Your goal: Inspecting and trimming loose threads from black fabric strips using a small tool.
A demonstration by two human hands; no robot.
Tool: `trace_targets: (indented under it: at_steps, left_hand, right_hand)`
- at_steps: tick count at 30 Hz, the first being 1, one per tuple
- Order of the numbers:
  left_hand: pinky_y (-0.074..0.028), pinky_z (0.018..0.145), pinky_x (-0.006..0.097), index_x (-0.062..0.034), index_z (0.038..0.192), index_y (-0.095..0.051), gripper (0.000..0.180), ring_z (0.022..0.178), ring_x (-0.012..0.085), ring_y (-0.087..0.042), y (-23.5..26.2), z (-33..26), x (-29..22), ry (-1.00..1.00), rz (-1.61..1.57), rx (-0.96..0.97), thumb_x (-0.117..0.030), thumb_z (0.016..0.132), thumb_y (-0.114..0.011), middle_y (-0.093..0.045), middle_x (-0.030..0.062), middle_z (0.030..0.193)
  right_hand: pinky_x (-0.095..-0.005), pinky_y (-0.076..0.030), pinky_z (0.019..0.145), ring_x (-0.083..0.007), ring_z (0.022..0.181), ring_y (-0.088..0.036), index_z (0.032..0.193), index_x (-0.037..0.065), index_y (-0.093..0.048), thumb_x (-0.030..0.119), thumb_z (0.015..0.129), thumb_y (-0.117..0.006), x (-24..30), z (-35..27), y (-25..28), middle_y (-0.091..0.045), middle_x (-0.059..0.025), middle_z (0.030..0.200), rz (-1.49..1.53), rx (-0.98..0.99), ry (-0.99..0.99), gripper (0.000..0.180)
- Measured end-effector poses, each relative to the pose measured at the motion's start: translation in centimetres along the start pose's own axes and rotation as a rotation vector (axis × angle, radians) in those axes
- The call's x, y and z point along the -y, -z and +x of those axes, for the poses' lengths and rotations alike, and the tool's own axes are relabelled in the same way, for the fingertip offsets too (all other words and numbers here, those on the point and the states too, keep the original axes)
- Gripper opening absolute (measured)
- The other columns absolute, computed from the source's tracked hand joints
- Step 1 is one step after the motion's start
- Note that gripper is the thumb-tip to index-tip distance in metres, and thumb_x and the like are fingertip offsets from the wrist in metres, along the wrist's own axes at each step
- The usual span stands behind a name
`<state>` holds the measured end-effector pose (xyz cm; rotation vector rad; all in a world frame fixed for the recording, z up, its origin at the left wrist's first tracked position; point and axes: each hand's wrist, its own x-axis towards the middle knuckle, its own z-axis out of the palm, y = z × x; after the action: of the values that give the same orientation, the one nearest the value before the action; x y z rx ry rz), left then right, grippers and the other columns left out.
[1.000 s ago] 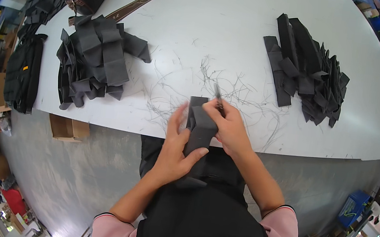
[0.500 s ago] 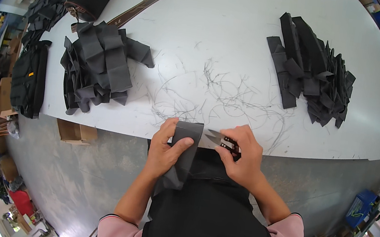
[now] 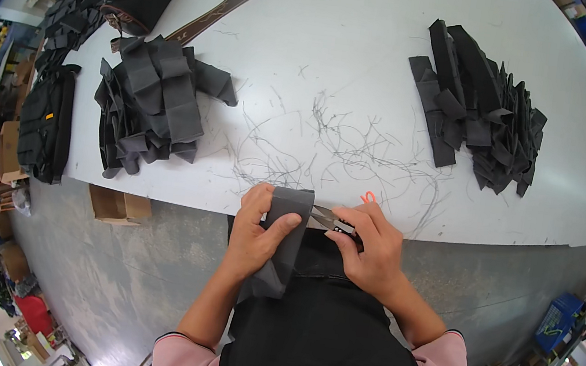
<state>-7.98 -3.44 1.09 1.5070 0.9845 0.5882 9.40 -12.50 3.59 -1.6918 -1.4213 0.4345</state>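
With the left hand pinching the grey fabric strip across the surface's near edge and the right hand gripping the snips, hold the cloth taut and angle their tips away from it.

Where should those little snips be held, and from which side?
Take the snips by the dark handles, probably coming from the right, as the right hand holds them. Their pointed blades face left, toward the folded grey fabric, so gripping the rear end likely keeps skin clear of the tips.
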Motion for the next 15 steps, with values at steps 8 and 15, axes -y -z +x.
trace_targets:
  at_steps: [8,15]
  left_hand:
    - [-0.032,0.093,0.035,-0.0023,0.095,-0.060,0.030,0.103,0.0277,-0.045,0.16,0.01,-0.22,-0.013,0.137,0.068,-0.025,0.079,-0.070,-0.053,0.0099,0.100]
    - [-0.026,0.096,0.040,-0.0009,0.086,-0.054,0.031,0.099,0.0282,-0.045,0.05,0.11,-0.67,-0.115,0.260,0.050,-0.026,0.077,-0.070,-0.050,0.0092,0.095]
  right_hand:
    - [-0.0282,-0.044,0.056,-0.0201,0.061,-0.055,0.093,0.002,-0.062,-0.001,0.072,-0.069,-0.21,0.09,-0.10,-0.058,-0.0086,0.079,0.147,0.065,-0.148,0.023]
    - [-0.0290,-0.044,0.053,-0.0218,0.058,-0.053,0.095,0.005,-0.062,0.002,0.073,-0.068,-0.61,-0.13,0.15,-0.054,-0.0072,0.076,0.194,0.071,-0.104,0.022]
